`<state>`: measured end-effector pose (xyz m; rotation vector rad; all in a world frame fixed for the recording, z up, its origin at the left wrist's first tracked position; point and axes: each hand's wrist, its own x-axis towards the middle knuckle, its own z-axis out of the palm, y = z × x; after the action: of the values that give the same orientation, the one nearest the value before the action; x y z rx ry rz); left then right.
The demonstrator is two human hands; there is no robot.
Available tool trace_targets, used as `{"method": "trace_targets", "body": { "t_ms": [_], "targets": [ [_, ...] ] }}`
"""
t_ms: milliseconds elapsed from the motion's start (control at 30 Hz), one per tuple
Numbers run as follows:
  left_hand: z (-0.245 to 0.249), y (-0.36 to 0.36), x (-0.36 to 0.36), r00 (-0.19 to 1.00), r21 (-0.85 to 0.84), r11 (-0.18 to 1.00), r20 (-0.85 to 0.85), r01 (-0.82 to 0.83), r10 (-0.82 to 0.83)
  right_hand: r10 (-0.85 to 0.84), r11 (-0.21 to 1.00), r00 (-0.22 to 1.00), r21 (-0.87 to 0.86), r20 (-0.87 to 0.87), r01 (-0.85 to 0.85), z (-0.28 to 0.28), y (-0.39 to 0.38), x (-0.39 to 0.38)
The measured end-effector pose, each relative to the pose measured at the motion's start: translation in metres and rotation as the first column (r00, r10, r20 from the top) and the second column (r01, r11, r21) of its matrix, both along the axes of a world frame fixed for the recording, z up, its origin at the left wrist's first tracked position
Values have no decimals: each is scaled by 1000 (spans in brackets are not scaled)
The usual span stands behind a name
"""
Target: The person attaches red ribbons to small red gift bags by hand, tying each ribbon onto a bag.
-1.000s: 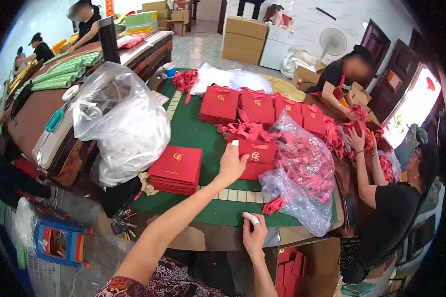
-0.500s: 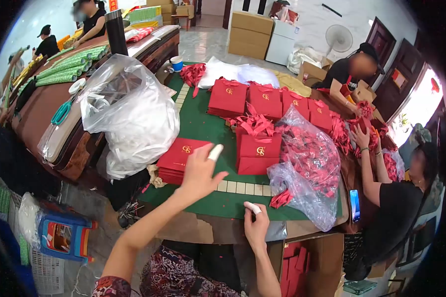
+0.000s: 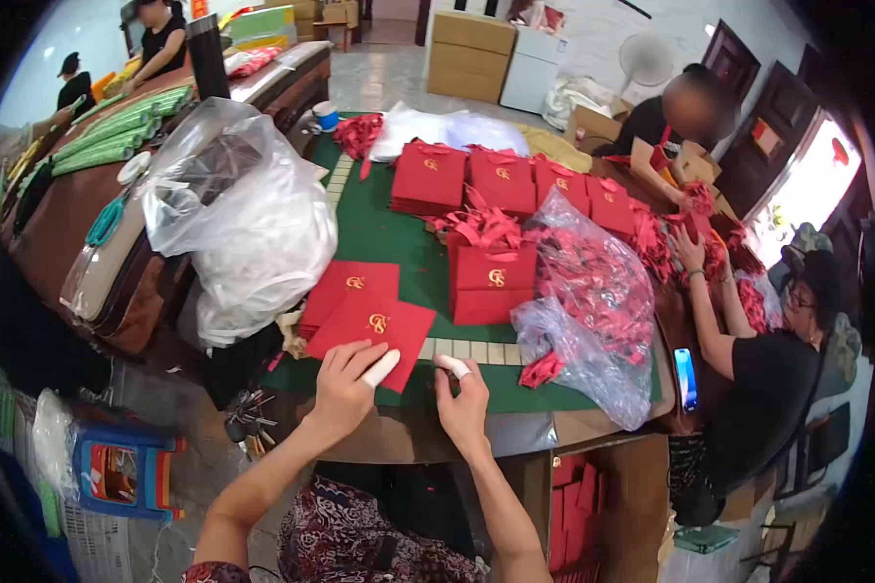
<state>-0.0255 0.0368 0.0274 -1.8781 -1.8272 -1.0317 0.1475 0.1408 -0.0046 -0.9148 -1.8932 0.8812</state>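
My left hand (image 3: 348, 389) grips the lower edge of a flat red paper bag (image 3: 391, 325) with a gold logo. Its fingers lie on top of the bag; the thumb is hidden. The bag is tilted and overlaps a stack of flat red paper bags (image 3: 345, 290). Right of the held bag, a short gap away, my right hand (image 3: 464, 400) is curled, thumb and index finger close together, with nothing visible in it. White coverings wrap a finger on each hand. Beyond stands a group of opened red paper bags (image 3: 494, 291) with red ribbons on top.
A clear plastic bag of red ribbons (image 3: 598, 282) lies at right, near a phone (image 3: 685, 379). More red bags (image 3: 428, 175) line the back of the green mat (image 3: 384, 233). A large plastic bag (image 3: 267, 262) bulges at left. Two people work at right.
My left hand has come down and toward me, drawing one flat red bag off the stack. My right hand has moved slightly left and up. The camera view has shifted a little.
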Motion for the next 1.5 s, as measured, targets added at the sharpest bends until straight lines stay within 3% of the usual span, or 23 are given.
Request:
{"method": "trace_targets", "body": {
  "t_ms": [167,233,300,500,567,600,667,733,833,867,1000,1100,1233,1300,1333,1400,1467,1500],
  "targets": [
    [-2,-27,39,986,20,987,-37,161,-160,-264,962,963,87,63,258,1,6,47],
    [-5,-34,55,972,-9,975,-80,220,-220,-380,911,922,200,71,360,-7,14,71],
    [-15,-37,69,962,-55,961,-36,270,-272,-433,895,893,180,122,409,-15,19,92],
    [-38,-42,95,943,-228,925,-63,305,-327,-467,877,865,223,183,426,-26,35,106],
    [-42,-43,100,963,-339,911,-51,234,-266,-507,858,834,225,218,463,-26,37,103],
    [-46,-44,103,962,-344,909,-52,234,-267,-511,847,828,303,233,437,-28,39,103],
    [-54,-46,110,969,-396,884,95,247,-228,-506,851,807,331,303,409,-28,40,106],
    [-51,-46,111,970,-424,872,103,244,-222,-507,851,786,353,354,389,-25,41,105],
    [-43,-40,109,966,-462,849,145,258,-214,-477,867,831,309,288,391,-13,28,107],
    [-34,-37,107,948,-443,845,238,299,-211,-470,871,833,304,291,385,-7,20,107],
    [-25,-12,98,886,-279,893,407,354,-224,-254,953,914,244,317,180,22,-19,108],
    [-22,9,99,876,-154,917,388,367,-285,-79,989,961,145,264,41,34,-39,102],
    [-19,17,97,828,-124,887,435,445,-354,7,997,970,69,242,-24,43,-50,98],
    [-18,14,97,825,-116,898,458,424,-331,2,1000,986,-24,168,2,42,-52,98],
    [-19,11,97,771,-126,888,559,442,-304,-13,993,996,-117,93,24,42,-53,98],
    [-17,3,97,710,-135,879,652,457,-269,19,992,999,-128,42,-14,39,-51,96],
    [-7,-7,97,568,-239,839,817,489,-98,55,988,998,-142,-33,-59,33,-51,93],
    [-6,-10,97,570,-240,842,816,483,-95,62,988,997,-141,-34,-66,33,-53,94]
  ]
}}
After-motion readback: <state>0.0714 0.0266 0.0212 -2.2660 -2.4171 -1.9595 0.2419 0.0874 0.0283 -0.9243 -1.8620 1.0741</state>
